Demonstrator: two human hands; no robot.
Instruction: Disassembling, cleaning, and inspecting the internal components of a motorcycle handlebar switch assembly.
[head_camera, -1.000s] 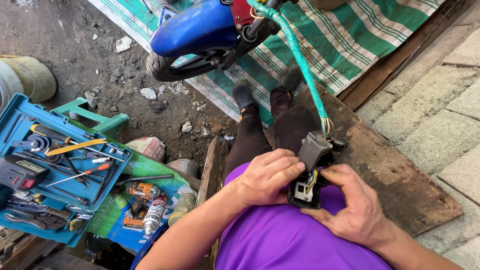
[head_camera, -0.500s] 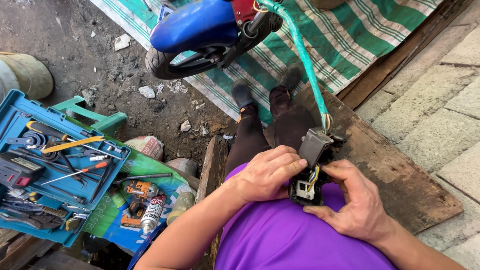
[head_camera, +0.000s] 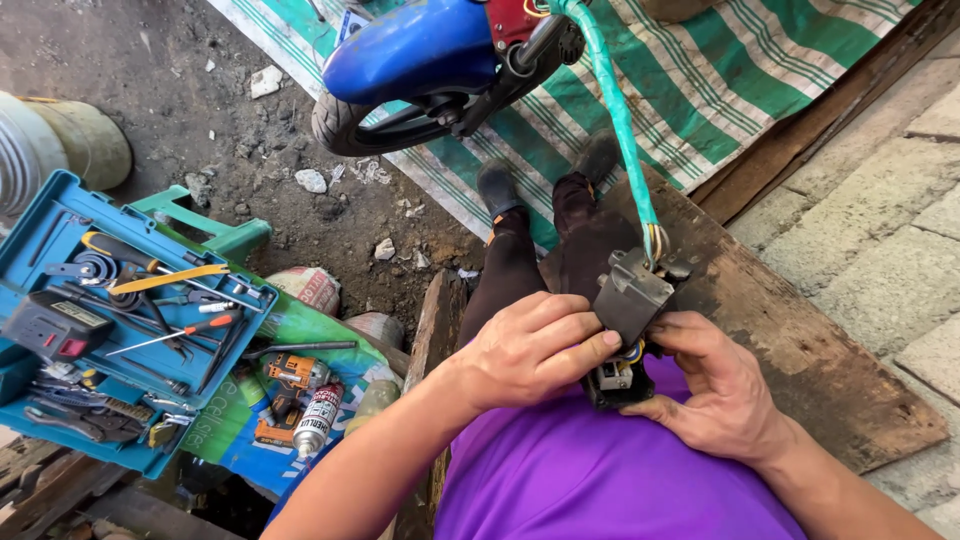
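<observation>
Both my hands hold a dark grey switch housing (head_camera: 632, 300) over my lap, above my purple shirt. My left hand (head_camera: 530, 350) grips its left side with fingers wrapped over it. From below and the right, my right hand (head_camera: 715, 385) cups the housing, thumb on its lower part where coloured wires and a small connector show. A teal-wrapped cable (head_camera: 620, 120) runs from the housing's top up to a blue scooter front (head_camera: 420, 45) with its black wheel (head_camera: 400, 125).
An open teal toolbox (head_camera: 60, 215) with screwdrivers, pliers and a meter lies at the left. Below it are an orange drill (head_camera: 290, 375) and a spray can (head_camera: 315, 420). A green striped mat (head_camera: 740, 90), a wooden board (head_camera: 800, 350) and paving stones (head_camera: 890, 240) lie ahead and right.
The view has shifted slightly. My left fingers have moved a little further over the housing; both hands keep their hold.
</observation>
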